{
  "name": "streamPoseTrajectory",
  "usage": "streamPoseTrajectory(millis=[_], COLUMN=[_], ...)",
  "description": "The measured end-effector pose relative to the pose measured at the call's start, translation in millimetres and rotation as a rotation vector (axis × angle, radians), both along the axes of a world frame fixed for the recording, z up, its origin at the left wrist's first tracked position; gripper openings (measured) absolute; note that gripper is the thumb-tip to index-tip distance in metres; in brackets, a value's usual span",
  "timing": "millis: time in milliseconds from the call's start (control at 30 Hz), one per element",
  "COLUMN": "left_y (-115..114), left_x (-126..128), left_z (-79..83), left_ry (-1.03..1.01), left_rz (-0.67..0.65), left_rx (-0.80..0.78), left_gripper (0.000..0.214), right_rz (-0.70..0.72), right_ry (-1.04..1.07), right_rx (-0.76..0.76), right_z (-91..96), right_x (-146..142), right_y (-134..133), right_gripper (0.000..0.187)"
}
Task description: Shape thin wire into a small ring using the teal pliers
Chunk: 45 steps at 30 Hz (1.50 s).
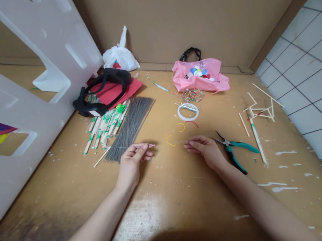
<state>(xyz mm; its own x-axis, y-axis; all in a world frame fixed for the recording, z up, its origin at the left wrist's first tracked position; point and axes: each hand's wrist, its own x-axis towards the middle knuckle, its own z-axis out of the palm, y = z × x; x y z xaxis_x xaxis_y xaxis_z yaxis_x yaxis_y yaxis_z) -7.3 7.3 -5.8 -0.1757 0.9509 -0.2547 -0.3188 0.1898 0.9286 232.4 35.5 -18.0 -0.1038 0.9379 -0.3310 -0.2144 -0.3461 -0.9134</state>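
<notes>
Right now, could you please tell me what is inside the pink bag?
The pink bag shows white, blue and red rounded pieces at its mouth; anything deeper is covered.

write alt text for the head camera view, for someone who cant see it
The left hand and right hand pinch a thin wire stretched between them over a stained wooden tabletop. Teal-handled pliers lie by the right hand, a bundle of grey wires by the left, and a pink plastic bag beyond.
</notes>
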Motion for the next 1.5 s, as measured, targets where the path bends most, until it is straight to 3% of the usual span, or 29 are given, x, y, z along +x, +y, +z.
streamPoseTrajectory(millis=[333,500,667,833,1200,1367,1500], left_y=[1.1,2.9,4.6,4.3,1.9,2.5,1.6], left_x=[-1.3,-4.1,-5.0,-3.6,-4.5,-4.9,-6.1], left_z=[-2.4,-0.9,-2.7,-4.5,-1.4,-0.9,1.3], left_ry=[0.01,0.016,0.007,-0.018,-0.057,-0.057,-0.058], left_rz=[0.012,0.043,0.039,0.026,0.002,0.006,0.008], left_rx=[-0.001,0.02,0.03,0.044,0.064,0.067,0.078], left_gripper=[0.022,0.022,0.022,0.023,0.023,0.024,0.023], right_rz=[-0.035,-0.053,0.156,0.316,0.501,0.454,0.337], right_ry=[-0.158,-0.73,-1.215,-1.399,-1.411,-1.224,-0.962], right_rx=[0.126,0.415,0.646,0.705,0.687,0.62,0.513], right_z=[-2.1,-4.7,0.9,5.1,6.6,8.4,8.2], right_x=[0.2,18.3,18.5,4.1,-3.2,-1.4,6.3], right_y=[1.4,9.7,18.3,28.4,37.3,41.7,43.9], right_gripper=[0.024,0.025,0.018,0.019,0.016,0.01,0.009])
